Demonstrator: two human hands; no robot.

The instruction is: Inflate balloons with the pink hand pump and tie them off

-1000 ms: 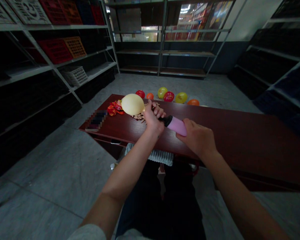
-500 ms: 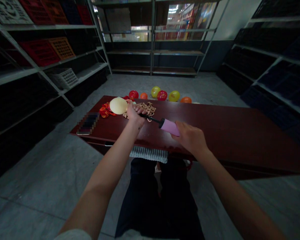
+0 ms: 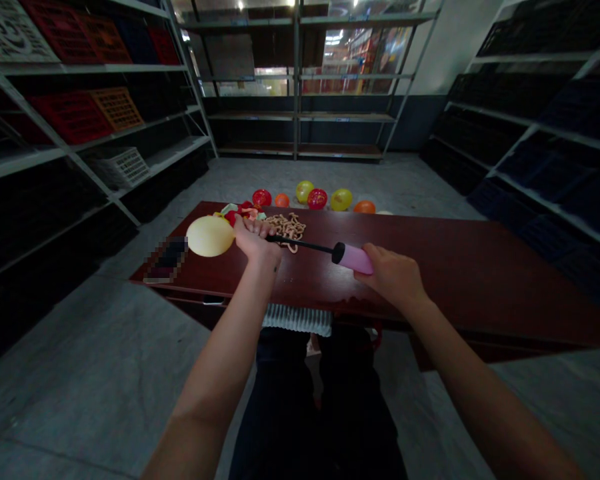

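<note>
My left hand (image 3: 253,239) is closed around the neck of a pale yellow balloon (image 3: 211,236) and the front end of a hand pump, above the dark red table (image 3: 460,267). The balloon bulges out to the left of that hand. My right hand (image 3: 393,275) grips the pink pump body (image 3: 356,259). A thin black rod (image 3: 300,245) stretches between the two hands, drawn out long. Beside my left hand lie loose uninflated balloons (image 3: 289,228) in a beige heap, with red ones (image 3: 240,209) behind it.
Several inflated balloons (image 3: 317,198), red, orange and yellow, lie on the floor beyond the table. A blurred dark flat object (image 3: 166,260) rests at the table's left end. Metal shelving with crates (image 3: 80,113) lines both sides and the back wall. A ribbed white item (image 3: 297,319) sits under the table edge.
My hands have drawn apart, pulling the pump rod out much longer. The left hand and balloon moved left; the camera view shifted slightly.
</note>
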